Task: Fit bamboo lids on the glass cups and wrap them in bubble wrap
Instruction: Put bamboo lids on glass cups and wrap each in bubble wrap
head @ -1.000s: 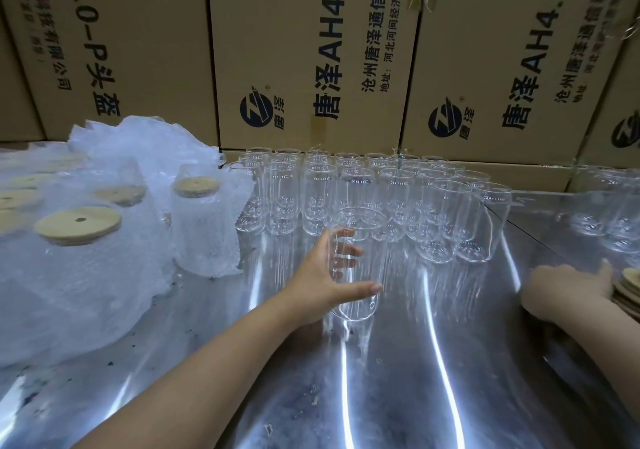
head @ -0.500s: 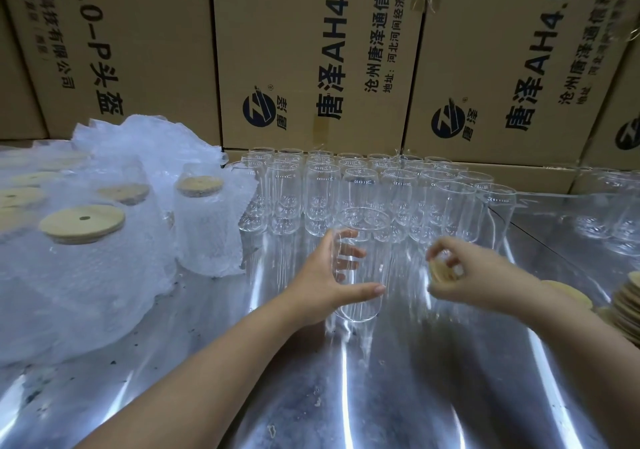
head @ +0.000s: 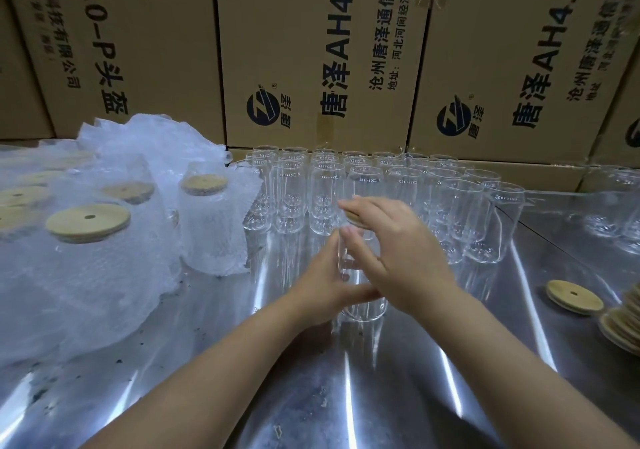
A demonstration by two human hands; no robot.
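Observation:
A clear glass cup (head: 363,305) stands on the shiny metal table (head: 346,396) in the middle. My left hand (head: 322,286) grips its side. My right hand (head: 398,248) lies over the cup's mouth and holds a bamboo lid (head: 350,216), of which only an edge shows under the fingers. Behind stand several rows of bare glass cups (head: 381,189). A loose bamboo lid (head: 575,297) and a stack of lids (head: 623,320) lie at the right edge. On the left, several lidded cups sit in bubble wrap (head: 104,258), one showing its lid (head: 88,222).
Large printed cardboard boxes (head: 311,50) form a wall right behind the cups. More glass cups (head: 613,213) stand at the far right. The bubble wrap heap covers the table's left side. Small dark specks lie on the metal near the front left.
My right hand left the lid stack at the right, carried a bamboo lid leftwards and now covers the mouth of the cup held by my left hand, which stayed put.

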